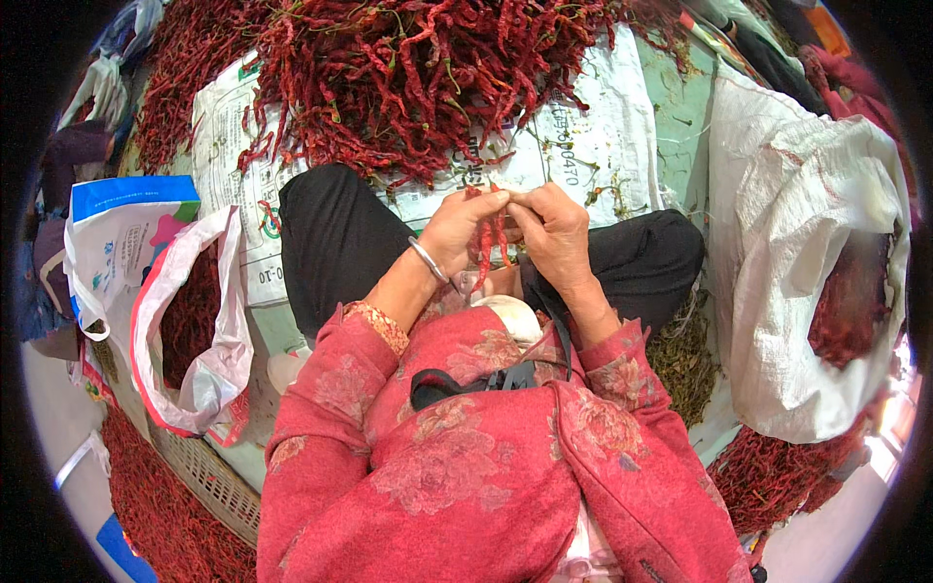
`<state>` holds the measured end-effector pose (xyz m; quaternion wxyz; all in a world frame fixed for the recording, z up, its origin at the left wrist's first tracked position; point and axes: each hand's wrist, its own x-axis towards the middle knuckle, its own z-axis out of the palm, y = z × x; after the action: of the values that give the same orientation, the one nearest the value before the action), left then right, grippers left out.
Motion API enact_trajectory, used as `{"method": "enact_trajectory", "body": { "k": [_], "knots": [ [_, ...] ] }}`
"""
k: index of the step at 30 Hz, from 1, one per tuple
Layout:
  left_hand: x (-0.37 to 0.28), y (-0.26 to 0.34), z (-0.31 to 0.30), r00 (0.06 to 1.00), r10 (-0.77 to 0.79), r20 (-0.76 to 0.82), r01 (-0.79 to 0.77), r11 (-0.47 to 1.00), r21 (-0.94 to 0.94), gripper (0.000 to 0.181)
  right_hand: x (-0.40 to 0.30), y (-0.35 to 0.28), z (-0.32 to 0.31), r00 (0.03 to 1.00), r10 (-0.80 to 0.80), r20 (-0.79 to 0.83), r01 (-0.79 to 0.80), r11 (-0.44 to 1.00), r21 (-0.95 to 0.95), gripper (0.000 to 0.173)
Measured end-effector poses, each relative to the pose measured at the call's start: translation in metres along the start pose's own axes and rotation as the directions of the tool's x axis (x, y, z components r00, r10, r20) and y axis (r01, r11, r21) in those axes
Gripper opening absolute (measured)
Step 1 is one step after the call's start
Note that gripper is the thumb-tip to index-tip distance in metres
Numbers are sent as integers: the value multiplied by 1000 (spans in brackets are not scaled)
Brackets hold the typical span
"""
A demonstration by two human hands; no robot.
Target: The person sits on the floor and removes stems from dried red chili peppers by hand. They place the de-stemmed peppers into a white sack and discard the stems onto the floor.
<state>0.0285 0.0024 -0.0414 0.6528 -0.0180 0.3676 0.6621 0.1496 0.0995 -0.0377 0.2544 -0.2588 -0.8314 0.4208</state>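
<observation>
A few dried red chili peppers (486,251) hang from the fingers of my left hand (455,226), which pinches their upper ends between thumb and forefinger. Close against it, my right hand (550,226) has thumb and fingertips drawn together at the stem ends of the same chilies. Whether a stem is between those right fingertips is too small to tell. Just beyond both hands rises a large heap of dried red chilies (408,80), many with stems on. It lies over flattened white woven sacks (612,109) that bear printing.
At left stand a blue-and-white bag (135,193) and an open white sack with a red edge (229,291), holding chilies. A tall white woven sack (765,255), also with chilies inside, stands at right. Loose stems (678,357) lie beside my right knee; a plastic basket (211,477) sits behind left.
</observation>
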Motion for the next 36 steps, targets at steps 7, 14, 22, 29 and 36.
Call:
{"method": "enact_trajectory", "body": {
  "k": [7,14,22,29,36],
  "knots": [
    [10,-8,-12,931,252,-266,-210,962,175,15,-1,9,-8,671,693,263,-657,393,643,16],
    [3,-18,5,995,-44,88,-2,886,463,15,11,10,-19,859,412,304,-502,793,345,26],
    [5,-17,-3,976,217,35,-175,669,723,13,9,4,-10,996,90,-5,-89,988,127,11],
    [-14,0,14,960,238,149,-274,681,678,18,45,54,-23,912,402,85,-287,771,-569,42],
    [-8,24,1,938,183,-295,-174,983,59,11,147,57,28,905,416,-89,-418,908,-10,36]
  ]
}}
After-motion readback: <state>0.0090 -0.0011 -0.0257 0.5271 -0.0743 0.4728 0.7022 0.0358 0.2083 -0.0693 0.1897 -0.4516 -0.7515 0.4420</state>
